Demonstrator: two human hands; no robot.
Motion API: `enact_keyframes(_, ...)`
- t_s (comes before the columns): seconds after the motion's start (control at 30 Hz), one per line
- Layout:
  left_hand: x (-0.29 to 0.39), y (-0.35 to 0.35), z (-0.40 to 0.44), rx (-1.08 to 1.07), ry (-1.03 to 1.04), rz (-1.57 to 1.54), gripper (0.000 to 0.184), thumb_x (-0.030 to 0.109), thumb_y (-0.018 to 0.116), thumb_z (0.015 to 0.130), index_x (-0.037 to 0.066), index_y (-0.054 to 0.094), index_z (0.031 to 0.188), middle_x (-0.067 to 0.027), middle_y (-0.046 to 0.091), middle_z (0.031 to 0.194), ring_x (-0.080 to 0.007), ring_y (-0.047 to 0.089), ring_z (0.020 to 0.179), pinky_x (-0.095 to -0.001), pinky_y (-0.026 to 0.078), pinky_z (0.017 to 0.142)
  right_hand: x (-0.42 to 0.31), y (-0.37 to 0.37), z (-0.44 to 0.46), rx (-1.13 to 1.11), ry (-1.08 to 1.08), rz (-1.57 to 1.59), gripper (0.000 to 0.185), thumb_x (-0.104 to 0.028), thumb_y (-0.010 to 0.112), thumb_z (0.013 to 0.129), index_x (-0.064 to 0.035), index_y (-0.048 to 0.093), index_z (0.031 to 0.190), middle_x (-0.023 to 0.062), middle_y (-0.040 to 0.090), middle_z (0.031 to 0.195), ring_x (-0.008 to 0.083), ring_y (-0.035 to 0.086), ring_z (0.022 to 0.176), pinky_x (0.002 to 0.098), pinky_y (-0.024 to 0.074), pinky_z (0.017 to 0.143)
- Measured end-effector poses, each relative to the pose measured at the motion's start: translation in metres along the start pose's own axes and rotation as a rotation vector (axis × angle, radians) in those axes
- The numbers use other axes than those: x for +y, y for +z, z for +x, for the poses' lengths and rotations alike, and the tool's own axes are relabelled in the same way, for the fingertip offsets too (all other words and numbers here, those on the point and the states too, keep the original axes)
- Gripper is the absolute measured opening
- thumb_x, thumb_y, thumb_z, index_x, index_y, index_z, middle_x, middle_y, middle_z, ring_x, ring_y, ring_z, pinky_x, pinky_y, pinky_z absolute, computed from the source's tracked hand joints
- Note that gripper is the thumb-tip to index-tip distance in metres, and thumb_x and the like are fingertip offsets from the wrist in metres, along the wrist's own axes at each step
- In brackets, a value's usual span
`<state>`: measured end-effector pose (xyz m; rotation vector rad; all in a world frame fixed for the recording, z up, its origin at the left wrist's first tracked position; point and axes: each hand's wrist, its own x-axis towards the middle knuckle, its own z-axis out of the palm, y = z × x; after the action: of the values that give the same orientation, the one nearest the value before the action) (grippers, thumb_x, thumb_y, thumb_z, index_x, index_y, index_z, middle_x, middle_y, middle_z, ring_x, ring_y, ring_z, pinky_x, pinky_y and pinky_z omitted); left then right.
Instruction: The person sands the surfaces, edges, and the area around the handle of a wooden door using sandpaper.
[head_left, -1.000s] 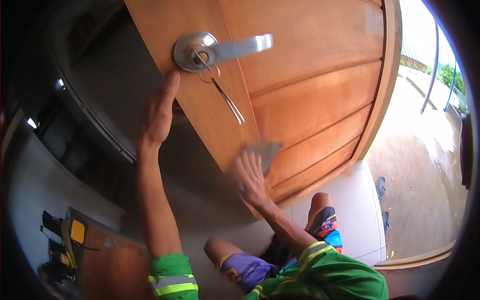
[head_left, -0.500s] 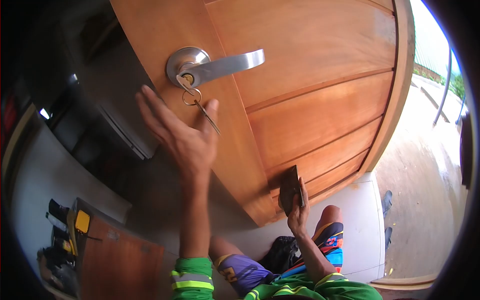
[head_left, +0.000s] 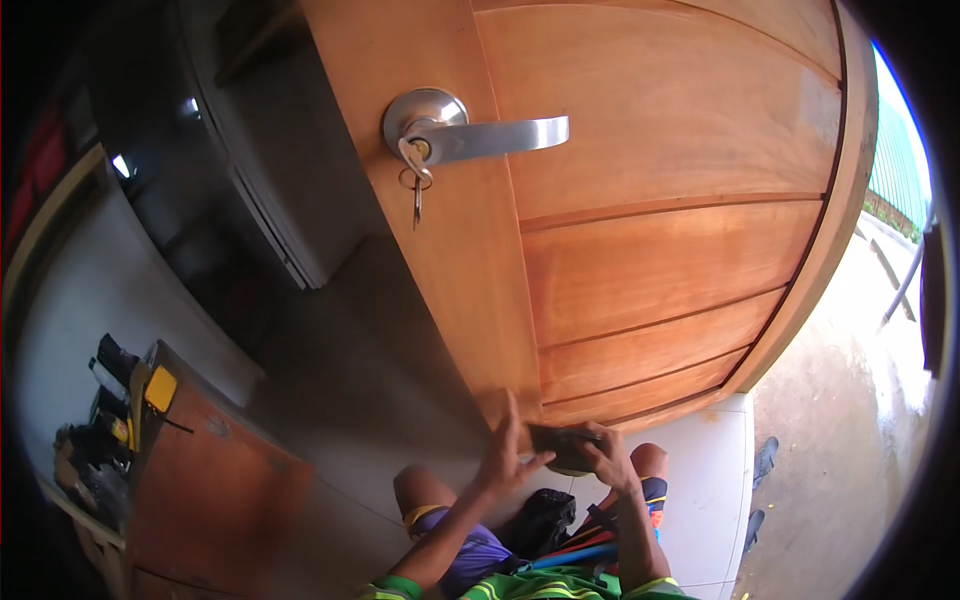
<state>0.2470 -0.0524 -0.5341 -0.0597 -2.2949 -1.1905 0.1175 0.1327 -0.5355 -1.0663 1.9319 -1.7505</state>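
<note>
A wooden door [head_left: 660,270] fills the upper middle, with a silver lever handle [head_left: 510,136] and a key ring [head_left: 416,182] hanging from its lock. Low at the door's bottom corner, my right hand [head_left: 608,462] grips a dark flat piece [head_left: 562,446], which looks like sandpaper. Close to its left end is my left hand [head_left: 512,455], fingers apart, the index finger pointing up. Whether the left hand touches the piece is unclear.
A black bag [head_left: 543,520] lies between my knees. At lower left, a brown wooden cabinet [head_left: 205,480] stands beside tools and a yellow item [head_left: 160,388]. Dark sandals [head_left: 766,460] rest on the ground outside, at right.
My left hand has dropped from near the handle to beside the right hand. The dark piece has turned from upright to nearly level. The keys now hang straight down, and the view has shifted.
</note>
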Motion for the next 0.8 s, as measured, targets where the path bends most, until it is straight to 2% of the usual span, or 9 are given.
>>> enact_keyframes(0.07, 0.009, -0.016, 0.012, 0.064, -0.142, -0.351, 0.099, 0.026, 0.072, 0.097, -0.001, 0.005, 0.164, -0.0226, 0.017, 0.171, -0.0342, 0.039, 0.149, -0.0431, 0.036, 0.118, -0.016, -0.012, 0.029, -0.326, -0.056, -0.108, 0.030, -0.015, 0.059, 0.094, -0.0015, 0.071, 0.117, 0.0135, 0.073, 0.104, 0.0213, 0.069, 0.099, 0.0350, 0.0520, 0.091)
enact_keyframes(0.1, 0.012, -0.036, 0.015, -0.051, -0.322, -0.579, 0.092, 0.025, 0.072, 0.097, 0.003, 0.014, 0.165, -0.0169, 0.028, 0.169, -0.0249, 0.045, 0.143, -0.0373, 0.040, 0.114, -0.038, -0.012, 0.045, -0.394, -0.068, -0.042, 0.031, -0.015, 0.061, 0.092, -0.0018, 0.071, 0.118, 0.0138, 0.073, 0.105, 0.0220, 0.069, 0.097, 0.0361, 0.0524, 0.089)
enact_keyframes(0.2, 0.004, -0.058, 0.007, 0.024, -0.216, -0.558, 0.064, 0.025, 0.069, 0.099, 0.002, 0.046, 0.154, -0.0146, 0.056, 0.148, -0.0210, 0.058, 0.127, -0.0349, 0.047, 0.105, -0.077, 0.011, 0.091, -0.476, -0.158, -0.068, 0.031, -0.014, 0.068, 0.086, -0.0018, 0.070, 0.114, 0.0154, 0.072, 0.104, 0.0276, 0.070, 0.094, 0.0377, 0.0527, 0.085)
enact_keyframes(0.27, -0.013, -0.069, -0.015, 0.291, -0.405, -0.359, 0.036, 0.025, 0.063, 0.102, 0.002, 0.070, 0.128, -0.0131, 0.072, 0.117, -0.0214, 0.066, 0.108, -0.0347, 0.051, 0.094, -0.159, 0.015, 0.101, -0.294, -0.406, -0.423, 0.020, -0.011, 0.065, 0.086, -0.0022, 0.072, 0.103, 0.0196, 0.073, 0.106, 0.0361, 0.068, 0.099, 0.0412, 0.0547, 0.088)
enact_keyframes(0.33, 0.016, -0.083, -0.015, 0.594, -0.366, -0.224, 0.030, 0.025, 0.061, 0.102, 0.000, 0.075, 0.113, -0.0134, 0.074, 0.101, -0.0260, 0.069, 0.094, -0.0382, 0.054, 0.088, -0.225, -0.002, 0.108, 0.011, -0.780, -0.340, 0.018, -0.004, 0.070, 0.080, -0.0041, 0.073, 0.097, 0.0160, 0.072, 0.102, 0.0313, 0.067, 0.092, 0.0427, 0.0523, 0.082)
enact_keyframes(0.43, 0.053, -0.085, 0.002, 0.947, -0.214, -0.054, 0.036, 0.016, 0.056, 0.103, -0.002, 0.063, 0.134, -0.0204, 0.068, 0.126, -0.0320, 0.068, 0.111, -0.0417, 0.054, 0.093, -0.335, -0.023, 0.151, 0.522, -1.399, -0.662, 0.030, -0.015, 0.075, 0.082, -0.0032, 0.071, 0.109, 0.0149, 0.068, 0.101, 0.0333, 0.063, 0.095, 0.0422, 0.0476, 0.086)
enact_keyframes(0.57, 0.056, -0.071, 0.081, 0.783, 0.276, 0.643, 0.049, 0.004, 0.046, 0.104, -0.007, 0.041, 0.152, -0.0276, 0.045, 0.156, -0.0438, 0.040, 0.147, -0.0512, 0.035, 0.119, -0.390, 0.022, 0.180, 0.371, -1.026, -1.042, 0.040, -0.038, 0.057, 0.098, -0.0015, 0.073, 0.105, 0.0159, 0.073, 0.101, 0.0333, 0.069, 0.097, 0.0437, 0.0523, 0.091)
enact_keyframes(0.63, 0.049, -0.058, 0.127, 0.705, 0.288, 0.850, 0.053, 0.004, 0.051, 0.102, -0.007, 0.040, 0.152, -0.0278, 0.043, 0.157, -0.0493, 0.033, 0.149, -0.0585, 0.029, 0.120, -0.386, 0.015, 0.218, 0.119, -0.687, -1.289, 0.047, -0.026, 0.081, 0.084, -0.0004, 0.067, 0.121, 0.0186, 0.066, 0.119, 0.0389, 0.059, 0.111, 0.0434, 0.0469, 0.097)
enact_keyframes(0.8, -0.088, 0.017, 0.128, 0.777, 0.365, 1.045, 0.053, 0.010, 0.056, 0.102, -0.006, 0.043, 0.150, -0.0287, 0.039, 0.159, -0.0541, 0.023, 0.151, -0.0675, 0.022, 0.119, -0.392, 0.032, 0.165, 0.089, -0.883, -0.870, 0.060, -0.054, 0.040, 0.107, -0.0026, 0.071, 0.114, 0.0150, 0.073, 0.084, 0.0253, 0.072, 0.078, 0.0434, 0.0551, 0.083)
